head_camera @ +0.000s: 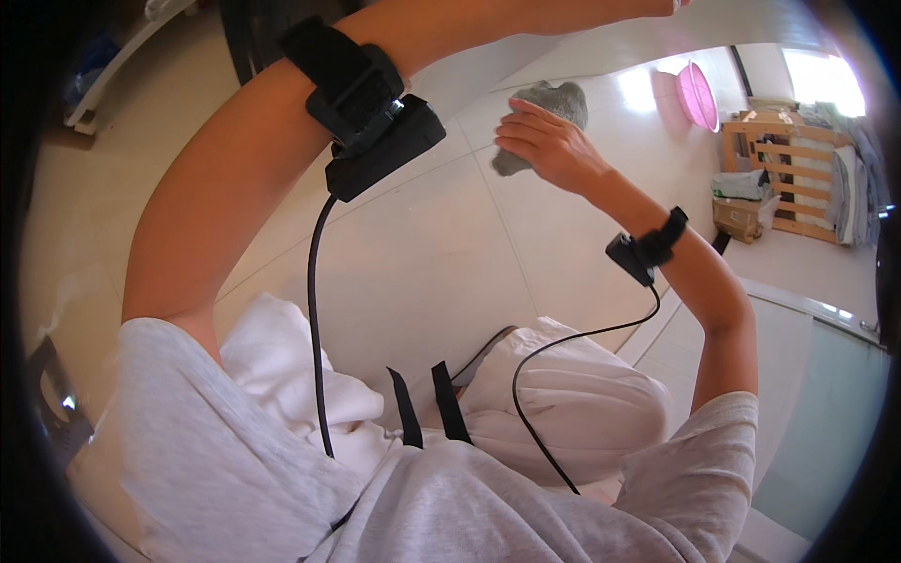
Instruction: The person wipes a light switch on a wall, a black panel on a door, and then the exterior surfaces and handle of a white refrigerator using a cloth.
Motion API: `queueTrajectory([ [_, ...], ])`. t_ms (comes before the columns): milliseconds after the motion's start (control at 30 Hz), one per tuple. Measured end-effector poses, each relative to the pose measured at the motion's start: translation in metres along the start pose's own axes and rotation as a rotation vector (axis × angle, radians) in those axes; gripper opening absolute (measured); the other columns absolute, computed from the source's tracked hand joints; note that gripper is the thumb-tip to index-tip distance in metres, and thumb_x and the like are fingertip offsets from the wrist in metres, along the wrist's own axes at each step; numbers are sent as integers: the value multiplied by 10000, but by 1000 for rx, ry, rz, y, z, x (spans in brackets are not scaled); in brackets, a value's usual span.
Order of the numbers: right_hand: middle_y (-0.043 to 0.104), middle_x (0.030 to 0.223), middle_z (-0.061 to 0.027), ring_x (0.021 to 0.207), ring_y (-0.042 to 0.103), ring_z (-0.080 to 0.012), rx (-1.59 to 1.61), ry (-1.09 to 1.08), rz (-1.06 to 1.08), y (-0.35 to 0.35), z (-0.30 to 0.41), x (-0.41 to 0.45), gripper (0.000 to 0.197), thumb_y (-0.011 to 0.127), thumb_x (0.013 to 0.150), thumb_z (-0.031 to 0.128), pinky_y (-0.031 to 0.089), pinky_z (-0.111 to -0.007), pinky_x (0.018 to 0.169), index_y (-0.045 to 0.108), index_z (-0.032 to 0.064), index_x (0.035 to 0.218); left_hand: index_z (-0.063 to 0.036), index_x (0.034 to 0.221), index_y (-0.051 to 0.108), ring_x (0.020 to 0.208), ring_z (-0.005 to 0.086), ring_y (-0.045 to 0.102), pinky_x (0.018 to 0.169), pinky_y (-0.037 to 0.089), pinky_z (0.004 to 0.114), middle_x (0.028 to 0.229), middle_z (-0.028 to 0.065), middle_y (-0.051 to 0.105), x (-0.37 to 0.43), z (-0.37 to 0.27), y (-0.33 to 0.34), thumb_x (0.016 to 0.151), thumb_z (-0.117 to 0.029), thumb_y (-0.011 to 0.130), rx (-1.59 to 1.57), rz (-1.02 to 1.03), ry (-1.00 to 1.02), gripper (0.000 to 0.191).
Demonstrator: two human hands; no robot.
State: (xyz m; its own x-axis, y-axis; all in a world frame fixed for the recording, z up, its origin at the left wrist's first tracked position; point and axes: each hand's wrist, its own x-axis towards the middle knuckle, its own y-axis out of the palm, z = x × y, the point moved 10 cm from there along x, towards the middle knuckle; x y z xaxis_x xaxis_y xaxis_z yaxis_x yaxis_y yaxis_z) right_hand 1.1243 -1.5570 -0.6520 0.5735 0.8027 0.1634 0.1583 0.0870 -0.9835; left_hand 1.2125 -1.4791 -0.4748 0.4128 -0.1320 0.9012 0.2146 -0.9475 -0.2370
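Note:
My right hand (556,148) lies over a crumpled grey cloth (566,104), its fingers close together and pointing left. The cloth shows above and below the hand, over the pale tiles; its part beneath the palm is hidden. My left arm crosses the top of the view, and my left hand (612,13) is partly cut off by the upper edge, so its fingers and anything in them cannot be made out. Black straps hold small black devices on both forearms, the left one (383,148) and the right one (633,259), each with a black cable running to my body.
Pale floor tiles (422,260) lie before my bent knees. A smooth whitish surface spans the upper edge. At right are a pink basin (697,96), a slatted wooden frame (795,169), a cardboard box (736,219) and a frosted glass panel (820,422). A dark object stands at upper left.

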Motion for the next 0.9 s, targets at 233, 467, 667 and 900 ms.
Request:
queueTrajectory([
  [233,532,1172,-58,1181,413,-220,-328,-34,-145,-13,32,76,400,538,703,124,278,-345,1043,565,15,1086,43,1347,98,1292,409,103,1048,114,477,1376,286,110,-2,0,-2,753,-393,591,86,-88,8,886],
  [467,489,1226,-53,1211,378,-212,-820,-159,230,114,27,43,345,538,733,137,199,-332,1077,594,5,1046,44,1345,116,1284,391,147,1051,163,428,1374,272,139,-3,-2,-10,740,-377,621,5,41,28,893],
  [667,587,903,-105,1002,501,-261,475,436,276,88,-4,3,189,498,681,39,388,-349,878,590,69,843,40,1349,93,1280,379,158,1053,164,419,1368,268,145,-3,9,-17,743,-324,638,85,160,4,892],
  [900,584,828,-91,755,548,-188,773,1091,-687,-54,-87,-75,256,569,818,242,436,-305,697,533,37,966,27,1356,75,1260,318,191,1036,169,412,1354,216,158,-1,14,-2,796,-276,593,-92,65,102,821],
])
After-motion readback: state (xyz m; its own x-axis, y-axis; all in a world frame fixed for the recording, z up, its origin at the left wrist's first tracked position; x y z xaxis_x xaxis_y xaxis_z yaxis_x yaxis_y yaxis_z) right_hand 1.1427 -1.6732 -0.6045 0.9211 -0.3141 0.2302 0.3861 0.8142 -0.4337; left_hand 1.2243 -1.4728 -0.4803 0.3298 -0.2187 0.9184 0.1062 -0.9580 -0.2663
